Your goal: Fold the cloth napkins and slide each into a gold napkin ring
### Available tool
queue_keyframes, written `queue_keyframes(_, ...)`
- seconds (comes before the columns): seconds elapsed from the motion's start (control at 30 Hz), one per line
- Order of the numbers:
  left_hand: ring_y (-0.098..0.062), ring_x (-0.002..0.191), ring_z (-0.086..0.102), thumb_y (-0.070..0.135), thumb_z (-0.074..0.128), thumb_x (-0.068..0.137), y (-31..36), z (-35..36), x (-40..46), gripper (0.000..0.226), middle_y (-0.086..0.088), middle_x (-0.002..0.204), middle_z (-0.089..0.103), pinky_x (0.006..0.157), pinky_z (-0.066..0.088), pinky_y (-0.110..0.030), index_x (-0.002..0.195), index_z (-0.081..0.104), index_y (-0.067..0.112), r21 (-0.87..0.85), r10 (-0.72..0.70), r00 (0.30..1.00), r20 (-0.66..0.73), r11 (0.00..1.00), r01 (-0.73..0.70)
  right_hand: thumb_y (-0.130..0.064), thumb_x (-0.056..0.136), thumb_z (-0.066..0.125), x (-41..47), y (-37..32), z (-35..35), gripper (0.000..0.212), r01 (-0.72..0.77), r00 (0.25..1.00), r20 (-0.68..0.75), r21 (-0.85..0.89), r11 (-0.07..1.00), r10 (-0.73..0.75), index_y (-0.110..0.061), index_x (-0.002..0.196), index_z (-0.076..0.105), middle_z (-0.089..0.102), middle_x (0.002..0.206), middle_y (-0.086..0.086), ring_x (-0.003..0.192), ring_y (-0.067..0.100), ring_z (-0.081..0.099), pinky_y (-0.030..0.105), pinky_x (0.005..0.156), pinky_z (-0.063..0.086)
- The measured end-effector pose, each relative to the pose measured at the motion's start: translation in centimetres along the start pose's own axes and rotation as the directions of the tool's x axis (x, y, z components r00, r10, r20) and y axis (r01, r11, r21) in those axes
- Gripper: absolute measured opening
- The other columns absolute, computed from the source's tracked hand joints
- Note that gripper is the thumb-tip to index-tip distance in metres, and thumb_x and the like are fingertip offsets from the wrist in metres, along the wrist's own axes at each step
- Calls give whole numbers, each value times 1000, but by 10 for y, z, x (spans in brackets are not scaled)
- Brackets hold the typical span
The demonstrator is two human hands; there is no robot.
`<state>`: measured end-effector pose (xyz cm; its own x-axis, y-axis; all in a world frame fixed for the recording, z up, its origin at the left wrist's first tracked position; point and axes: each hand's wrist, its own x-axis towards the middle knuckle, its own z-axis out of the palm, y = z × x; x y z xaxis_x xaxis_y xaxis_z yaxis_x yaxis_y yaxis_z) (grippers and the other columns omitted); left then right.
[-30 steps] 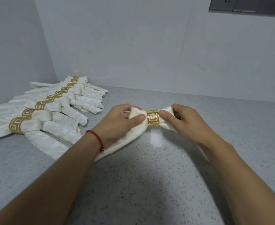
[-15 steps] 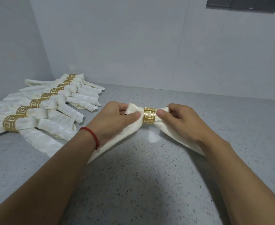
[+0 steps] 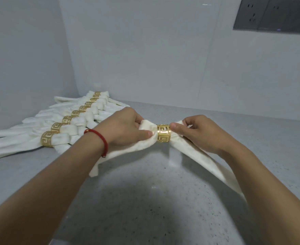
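A cream cloth napkin [image 3: 128,152] runs through a gold napkin ring [image 3: 163,133] with a cut-out key pattern, held just above the grey counter. My left hand [image 3: 126,129] grips the bunched napkin just left of the ring, thumb against the cloth. My right hand [image 3: 197,133] pinches the napkin on the ring's right side. The napkin's two ends trail down toward me, one under each forearm. A red cord sits on my left wrist.
Several finished napkins in gold rings [image 3: 64,124] lie in a row at the back left, reaching into the wall corner. The speckled grey counter [image 3: 163,200] stretches toward me. A dark socket panel [image 3: 273,15] is on the wall at upper right.
Both hands with the ringed napkin have lifted a little and shifted slightly away from me. The grips on the cloth look unchanged.
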<state>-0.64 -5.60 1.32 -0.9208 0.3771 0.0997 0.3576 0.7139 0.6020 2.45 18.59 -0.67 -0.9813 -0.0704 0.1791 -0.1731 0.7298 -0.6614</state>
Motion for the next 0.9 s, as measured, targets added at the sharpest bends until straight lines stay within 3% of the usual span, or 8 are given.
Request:
queue_keyframes(0.07,-4,65,63,46,69,86,-17,-20,-18,25,11,73,71,65,49,-25,94,76,23,-82,-41,999,34,996,43,-70,88,60,1,-23,10,72,8,999,38,11,1000,-9,1,79,61,56,61,10,55,15,47,35,60,37)
queue_keyframes(0.13,-13,65,62,54,70,82,-42,-39,-36,36,1,74,71,68,48,-33,91,74,19,-157,-90,996,15,983,92,-72,86,61,2,-50,30,76,16,997,73,32,999,-18,3,77,54,51,62,11,57,17,44,36,61,34)
queue_keyframes(0.27,-10,61,49,47,71,86,-92,-75,-73,34,6,68,63,65,39,-31,92,69,14,-137,-134,988,-74,983,123,-70,84,64,6,-101,85,55,-5,989,144,150,989,-17,-18,72,53,48,63,1,59,17,44,35,63,37)
queue_keyframes(0.47,-14,68,57,38,70,88,-163,-133,-117,20,1,74,67,69,45,-33,85,75,18,-15,-211,966,-149,977,211,-57,92,63,14,-169,172,45,-53,965,261,245,968,-13,-15,76,58,66,73,7,61,20,62,36,65,52)
queue_keyframes(0.6,-18,73,59,31,69,89,-193,-136,-117,16,1,75,65,70,47,-33,78,71,18,138,-213,953,-216,959,246,-54,96,59,29,-186,215,52,-14,984,177,57,998,4,-16,65,42,50,64,1,60,19,47,38,66,44)
queue_keyframes(0.7,-20,73,59,25,70,86,-211,-128,-110,15,-3,74,65,67,46,-35,77,69,13,189,-193,931,-310,947,259,-50,95,62,44,-186,238,52,-43,993,107,4,999,43,-19,62,37,42,58,-3,54,16,39,31,56,32)
queue_keyframes(0.9,-17,76,57,25,71,83,-240,-112,-100,14,2,78,65,66,43,-31,80,68,12,170,-147,909,-390,959,228,-49,89,65,64,-180,271,46,-110,994,5,-109,988,112,-22,66,36,43,66,-3,67,21,48,33,57,32)
